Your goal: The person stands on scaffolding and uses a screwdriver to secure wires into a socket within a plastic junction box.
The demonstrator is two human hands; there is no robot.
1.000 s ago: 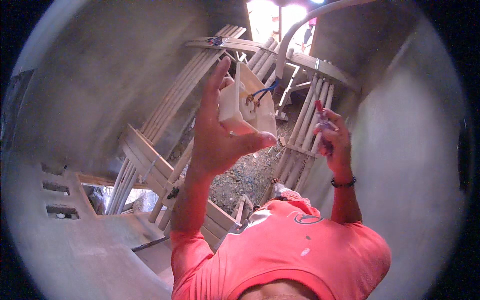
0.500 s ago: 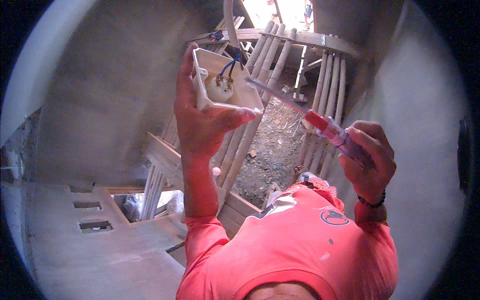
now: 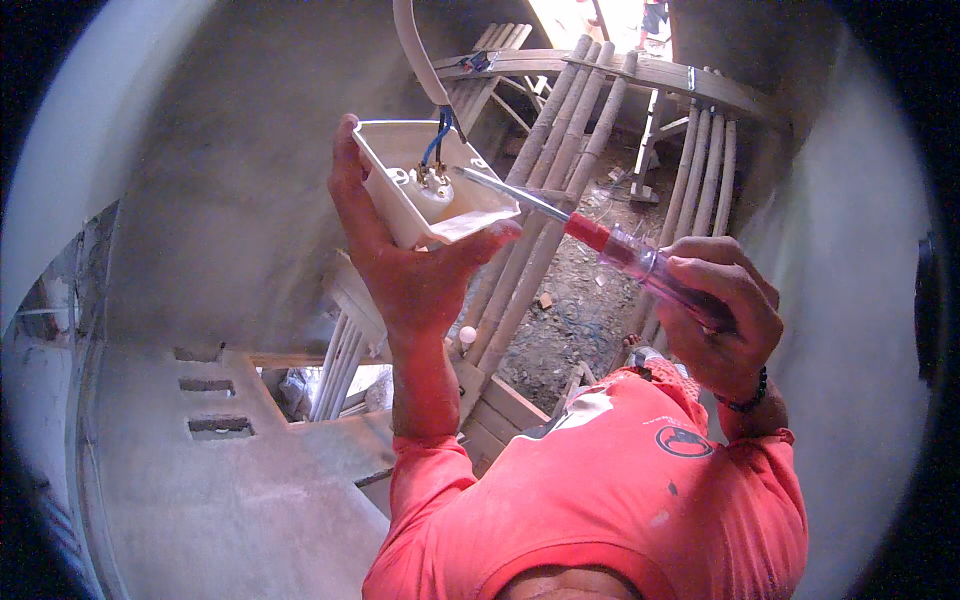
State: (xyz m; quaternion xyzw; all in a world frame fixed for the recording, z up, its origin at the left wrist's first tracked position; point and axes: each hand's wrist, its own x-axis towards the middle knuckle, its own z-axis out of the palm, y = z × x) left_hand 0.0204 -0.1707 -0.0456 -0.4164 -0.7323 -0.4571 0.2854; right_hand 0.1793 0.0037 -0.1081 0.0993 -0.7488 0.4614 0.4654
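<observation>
A white, square electrical box (image 3: 395, 140) is gripped from below and the left by my left hand (image 3: 410, 285), thumb along its near edge. Its open back faces up and shows a round white terminal block (image 3: 430, 200) with brass screw terminals. Blue and dark wires (image 3: 438, 137) run from these terminals up into a pale cable (image 3: 420, 55). My right hand (image 3: 725, 310) is closed round the clear handle of a screwdriver (image 3: 590, 233), whose red collar leads to a long metal shaft. The tip is inside the box outline, beside the terminals; whether it touches one I cannot tell.
Several wooden poles (image 3: 560, 150) and a cross beam (image 3: 730, 90) stand beyond my hands, above rubble ground (image 3: 565, 330). Grey walls (image 3: 230, 200) rise on both sides. Lower left, a wall has rectangular slots (image 3: 220, 428). A person (image 3: 654, 20) stands far off in the bright opening.
The box has shifted a little left and down and turned slightly. The screwdriver tip has come further left and closer to the terminals, with my right hand moving slightly left.
</observation>
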